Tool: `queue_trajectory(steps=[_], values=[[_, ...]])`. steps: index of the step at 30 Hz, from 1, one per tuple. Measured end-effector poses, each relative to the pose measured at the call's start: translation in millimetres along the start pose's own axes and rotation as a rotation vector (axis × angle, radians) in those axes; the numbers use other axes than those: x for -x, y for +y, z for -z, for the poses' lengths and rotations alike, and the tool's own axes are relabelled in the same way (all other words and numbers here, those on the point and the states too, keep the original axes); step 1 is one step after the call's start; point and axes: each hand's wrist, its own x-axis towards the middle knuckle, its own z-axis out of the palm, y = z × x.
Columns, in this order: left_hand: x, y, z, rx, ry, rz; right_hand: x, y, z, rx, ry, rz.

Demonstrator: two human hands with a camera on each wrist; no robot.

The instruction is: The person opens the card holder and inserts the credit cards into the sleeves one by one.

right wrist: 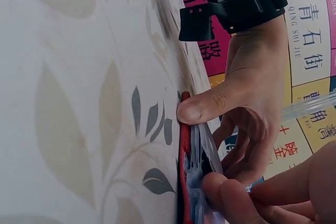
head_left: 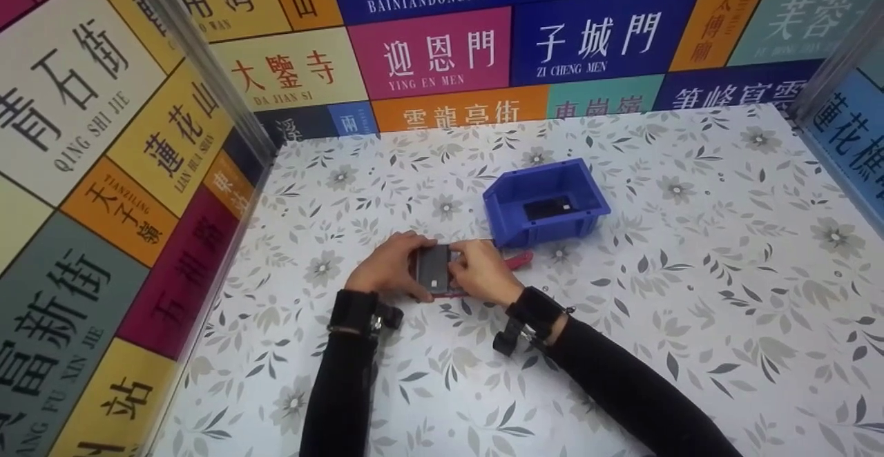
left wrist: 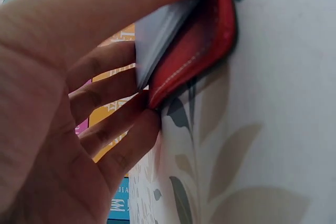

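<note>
A red card holder (right wrist: pixel 186 145) with clear plastic sleeves (right wrist: pixel 195 148) lies opened out on the patterned table. Its upper leaf shows a dark grey face (head_left: pixel 434 267) with a small white mark. My left hand (head_left: pixel 395 265) grips the holder from the left, thumb at its near edge and fingers at its far edge. The left wrist view has the red stitched cover (left wrist: pixel 194 51) below the sleeves. My right hand (head_left: pixel 481 270), fingers curled, pinches the sleeves at their right side; its fingertips partly hide them. A red strap (head_left: pixel 519 260) sticks out beyond the right hand.
A blue plastic bin (head_left: pixel 511 226) stands just behind and right of the hands, with a flat black card-like thing (head_left: pixel 549 207) inside. Panels printed with place names (head_left: pixel 428 53) wall the table at the back and sides.
</note>
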Motion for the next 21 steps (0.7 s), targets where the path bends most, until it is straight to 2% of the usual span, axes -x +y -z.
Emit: queue_trajectory(steps=[4, 11, 15, 19, 21], values=[[-0.5, -1.6, -0.8, -0.008, 0.009, -0.001, 0.5, -1.4, 2.5, 0.081, -0.032, 0.075], [0.2, -3.1, 0.9, -0.009, 0.015, 0.004, 0.6, -4.8, 4.9, 0.117, -0.142, 0.073], [0.0, -4.9, 0.9, 0.001, 0.010, -0.018, 1.1, -5.7, 7.2, 0.139, -0.166, 0.092], [-1.4, -8.2, 0.0, -0.001, 0.007, -0.053, -0.1, -5.1, 18.7, 0.176, -0.196, 0.120], [-2.1, -9.5, 0.0, -0.010, 0.003, -0.057, -2.1, -5.3, 32.4, 0.165, -0.201, 0.114]])
